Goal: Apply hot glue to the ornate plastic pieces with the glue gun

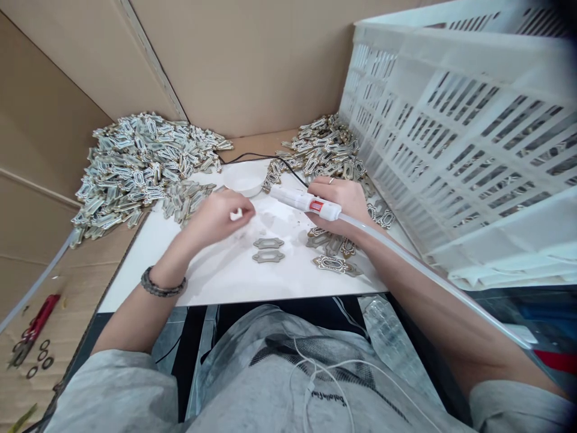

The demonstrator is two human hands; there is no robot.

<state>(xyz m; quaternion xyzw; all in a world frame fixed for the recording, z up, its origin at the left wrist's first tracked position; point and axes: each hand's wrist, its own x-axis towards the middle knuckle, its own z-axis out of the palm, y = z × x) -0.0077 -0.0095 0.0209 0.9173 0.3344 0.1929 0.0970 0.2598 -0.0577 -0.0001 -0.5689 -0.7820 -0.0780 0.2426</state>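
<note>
My right hand (340, 201) is wrapped round a white glue gun (293, 200) with a red label. A long translucent glue stick (415, 264) runs from its back end along my forearm. Over the left part of the white board, my left hand (220, 216) is blurred, thumb and fingers pinched together; what they hold, if anything, I cannot make out. Two flat grey ornamental plates (268, 257) lie one above the other between my hands. Below my right hand are several loose plates, one with a white-and-dark scrolled pattern (331, 263). A shallow white dish (244, 178) sits just beyond my left hand.
Piles of ornamental plates stand at the back left (135, 159) and back right (327, 147). A slatted white crate (451, 120) rises on the right. Cardboard walls (261, 66) close the back. Red-handled scissors (38, 319) and dark rings lie left. A black cord (252, 154) crosses the board's back.
</note>
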